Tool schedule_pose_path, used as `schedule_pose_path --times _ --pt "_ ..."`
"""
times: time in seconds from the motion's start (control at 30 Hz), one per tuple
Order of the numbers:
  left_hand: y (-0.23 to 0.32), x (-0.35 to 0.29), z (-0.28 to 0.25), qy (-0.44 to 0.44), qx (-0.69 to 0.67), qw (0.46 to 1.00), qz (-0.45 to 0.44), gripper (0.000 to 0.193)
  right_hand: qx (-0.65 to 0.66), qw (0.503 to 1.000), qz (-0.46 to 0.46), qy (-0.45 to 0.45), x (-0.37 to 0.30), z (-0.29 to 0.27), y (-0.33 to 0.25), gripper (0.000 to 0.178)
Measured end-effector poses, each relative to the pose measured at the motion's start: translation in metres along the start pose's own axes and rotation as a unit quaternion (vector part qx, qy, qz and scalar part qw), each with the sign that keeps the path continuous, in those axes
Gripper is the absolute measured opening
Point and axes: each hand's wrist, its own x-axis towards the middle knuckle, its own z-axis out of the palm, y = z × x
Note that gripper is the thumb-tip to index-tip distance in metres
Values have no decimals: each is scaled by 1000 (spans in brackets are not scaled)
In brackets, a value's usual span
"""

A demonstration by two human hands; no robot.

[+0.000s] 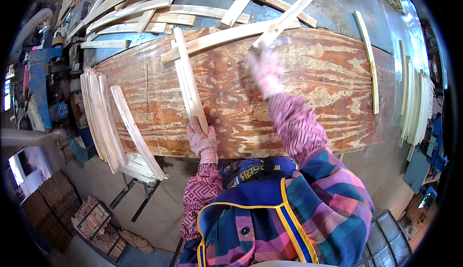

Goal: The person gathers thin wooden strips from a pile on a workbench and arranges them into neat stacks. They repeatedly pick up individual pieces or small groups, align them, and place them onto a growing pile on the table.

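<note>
My gloved left hand (200, 141) is closed round the near end of a pair of light wooden slats (189, 81), which lie side by side and point away from me. Their far end crosses a longer slat (217, 39) lying across the back of the worn plywood board (328, 93). My gloved right hand (266, 71) is smeared by motion at the near end of another slat (289, 16), which slants up to the right. Whether its fingers grip that slat cannot be made out.
Loose slats (130, 11) lie heaped at the far left on a blue-grey surface. A stack of slats (100, 117) and a single slat (135, 129) lie at the board's left end. One slat (367, 62) rests near its right end. More slats (415, 105) are stacked farther right.
</note>
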Motion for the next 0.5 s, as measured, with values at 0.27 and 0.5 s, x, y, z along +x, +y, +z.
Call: schedule_pose_path --times 0.27,0.5 --pt "-32 2 27 8 -129 991 38 84 91 953 288 8 136 -31 52 72" --pt "-19 -5 12 29 -81 995 45 81 58 993 -64 80 57 -15 78 72"
